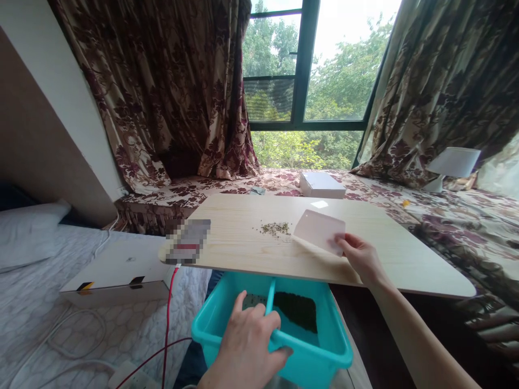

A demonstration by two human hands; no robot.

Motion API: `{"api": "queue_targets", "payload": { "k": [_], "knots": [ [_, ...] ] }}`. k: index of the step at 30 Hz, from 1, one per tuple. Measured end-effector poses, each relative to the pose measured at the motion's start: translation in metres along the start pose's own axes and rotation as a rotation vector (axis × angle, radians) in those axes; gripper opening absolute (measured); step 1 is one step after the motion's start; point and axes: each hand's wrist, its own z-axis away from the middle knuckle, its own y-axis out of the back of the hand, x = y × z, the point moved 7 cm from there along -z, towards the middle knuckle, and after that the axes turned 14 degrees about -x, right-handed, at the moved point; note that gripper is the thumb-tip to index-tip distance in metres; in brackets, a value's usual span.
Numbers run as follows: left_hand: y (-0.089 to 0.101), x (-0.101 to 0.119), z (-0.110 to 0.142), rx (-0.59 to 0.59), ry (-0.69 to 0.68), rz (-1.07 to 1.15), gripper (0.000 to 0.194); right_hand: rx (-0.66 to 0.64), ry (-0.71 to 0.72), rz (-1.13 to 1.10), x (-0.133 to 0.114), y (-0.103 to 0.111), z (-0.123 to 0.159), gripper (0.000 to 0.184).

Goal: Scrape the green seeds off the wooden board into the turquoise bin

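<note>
Pinched at one corner in my right hand (357,254) is a thin, pale translucent plastic sheet (318,232), tilted over the wooden board table (239,254). Just left of the sheet lies a small scattered pile of greenish-brown seeds or grains (276,229). Below the table's near edge, my left hand (251,340) grips the divider and front rim of a teal two-compartment bin (332,348), its index finger stretched forward. Dark green grains (298,310) cover part of the right compartment. A few small specks show in the left compartment, partly hidden by my hand.
A blurred-out device (188,241) with a red cable (167,319) sits at the table's left end. To the left, a white box (117,270) rests on the bed. Another white box (322,185) and a lamp (454,162) stand on the window ledge.
</note>
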Motion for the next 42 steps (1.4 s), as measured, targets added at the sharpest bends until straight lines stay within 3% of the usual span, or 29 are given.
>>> {"api": "queue_targets", "payload": {
  "k": [6,12,22,24,28,30,37,42],
  "knots": [
    [-0.002,0.028,-0.011,-0.031,-0.109,-0.101,0.022,-0.052,0.011,0.051,0.003,-0.006,0.003,0.027],
    [0.000,0.036,-0.014,-0.085,-0.117,-0.150,0.026,-0.132,0.038,0.060,-0.001,-0.027,0.008,0.033],
    [0.001,0.038,-0.014,-0.087,-0.116,-0.162,0.029,-0.458,0.034,0.009,-0.015,-0.056,0.043,0.038],
    [0.001,0.037,-0.015,-0.077,-0.117,-0.161,0.029,-0.416,0.057,0.027,-0.017,-0.051,0.037,0.040],
    [0.000,0.036,-0.017,-0.068,-0.111,-0.153,0.029,-0.166,0.080,0.007,-0.014,-0.029,0.015,0.043],
    [0.000,0.035,-0.017,-0.067,-0.110,-0.150,0.029,-0.123,0.066,-0.005,-0.010,-0.027,0.006,0.043],
    [0.001,0.035,-0.015,-0.074,-0.102,-0.154,0.030,-0.142,0.065,0.015,-0.006,-0.037,-0.001,0.035],
    [0.002,0.037,-0.016,-0.060,-0.108,-0.160,0.029,-0.224,0.077,-0.015,-0.005,-0.053,0.001,0.037]
  ]
}}
